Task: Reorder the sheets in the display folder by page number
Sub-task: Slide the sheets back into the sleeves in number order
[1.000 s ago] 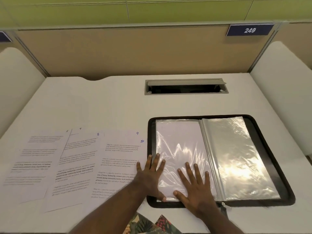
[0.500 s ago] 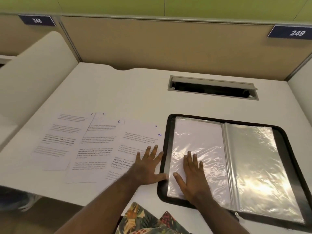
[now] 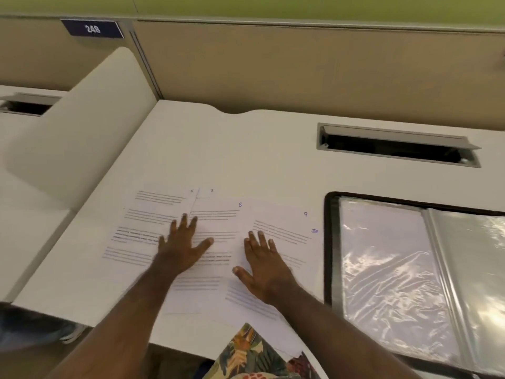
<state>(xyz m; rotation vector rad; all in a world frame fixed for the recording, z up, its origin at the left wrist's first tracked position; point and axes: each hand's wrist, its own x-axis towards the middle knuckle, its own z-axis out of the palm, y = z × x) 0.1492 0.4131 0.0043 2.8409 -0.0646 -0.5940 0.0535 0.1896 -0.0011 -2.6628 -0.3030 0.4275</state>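
Both your grips lie spread flat, left hand (image 3: 182,246) and right hand (image 3: 263,265), on the fanned sheets (image 3: 218,242) on the desk (image 3: 246,160), display folder (image 3: 396,269) open just right of them; likely picking page ten next.

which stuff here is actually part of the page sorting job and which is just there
Part of the job:
- numbered sheets fanned out on the desk, marked 6 to 10
- open display folder with clear sleeves
- left hand and right hand, both flat on the sheets

Just there:
- cable hatch in the desk
- 248 sign
- side divider
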